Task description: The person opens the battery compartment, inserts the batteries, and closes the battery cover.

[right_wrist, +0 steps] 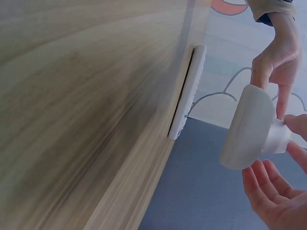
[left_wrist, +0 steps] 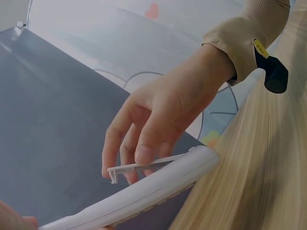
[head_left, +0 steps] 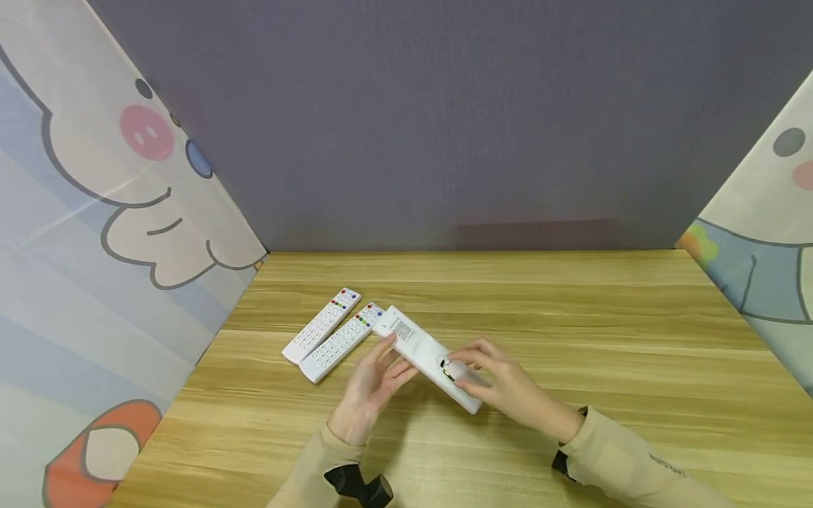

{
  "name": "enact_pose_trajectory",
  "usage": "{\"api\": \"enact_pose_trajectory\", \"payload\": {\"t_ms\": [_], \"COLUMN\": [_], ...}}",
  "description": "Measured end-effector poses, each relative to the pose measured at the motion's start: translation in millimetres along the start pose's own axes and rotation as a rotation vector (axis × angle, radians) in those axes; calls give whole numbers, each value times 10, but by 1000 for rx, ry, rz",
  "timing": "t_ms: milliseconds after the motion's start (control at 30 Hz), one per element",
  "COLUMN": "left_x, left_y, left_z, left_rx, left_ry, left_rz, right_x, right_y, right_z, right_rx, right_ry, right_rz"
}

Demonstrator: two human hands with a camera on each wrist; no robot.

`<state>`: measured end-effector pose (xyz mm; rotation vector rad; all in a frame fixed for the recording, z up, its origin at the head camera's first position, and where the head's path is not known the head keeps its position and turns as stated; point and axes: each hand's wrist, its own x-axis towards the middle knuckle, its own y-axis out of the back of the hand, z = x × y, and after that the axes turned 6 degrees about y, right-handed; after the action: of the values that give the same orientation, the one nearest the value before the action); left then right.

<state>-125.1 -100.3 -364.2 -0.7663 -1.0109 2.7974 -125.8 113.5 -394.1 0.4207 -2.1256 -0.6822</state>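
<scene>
A white remote control (head_left: 425, 358) is held above the table, its back with a printed code label (head_left: 403, 329) facing up. My left hand (head_left: 367, 401) grips it near the label end, thumb at the edge and fingers beneath. My right hand (head_left: 502, 377) pinches the white battery cover (left_wrist: 125, 168) at the other end. In the left wrist view the cover slants up from the remote, its clip end raised and its far end still at the body. Something dark and yellow (head_left: 448, 374) shows in the gap, partly hidden by the fingers.
Two more white remotes, one outer (head_left: 321, 326) and one inner (head_left: 341, 343), lie face up side by side on the wooden table (head_left: 603, 317), left of the hands. A grey panel (head_left: 444, 127) stands along the back edge, with cartoon-printed sheets (head_left: 82, 233) at both sides.
</scene>
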Motion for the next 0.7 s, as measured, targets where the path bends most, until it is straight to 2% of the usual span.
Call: {"api": "enact_pose_trajectory", "payload": {"t_ms": [300, 433, 567, 700], "left_x": [-10, -13, -14, -22], "left_y": [-9, -14, -16, -10], "left_z": [-6, -7, -4, -3], "left_rx": [-9, -14, -13, -28], "left_ry": [-7, -10, -17, -20], "left_rz": [-19, -20, -15, -18], "right_x": [-16, -28, -52, -78], "right_y": [-2, 5, 17, 16], "right_z": [-4, -23, -47, -55], "right_rx": [-45, -63, -107, -145], "right_ry": [5, -23, -50, -29], "right_rz": [-63, -89, -157, -215]}}
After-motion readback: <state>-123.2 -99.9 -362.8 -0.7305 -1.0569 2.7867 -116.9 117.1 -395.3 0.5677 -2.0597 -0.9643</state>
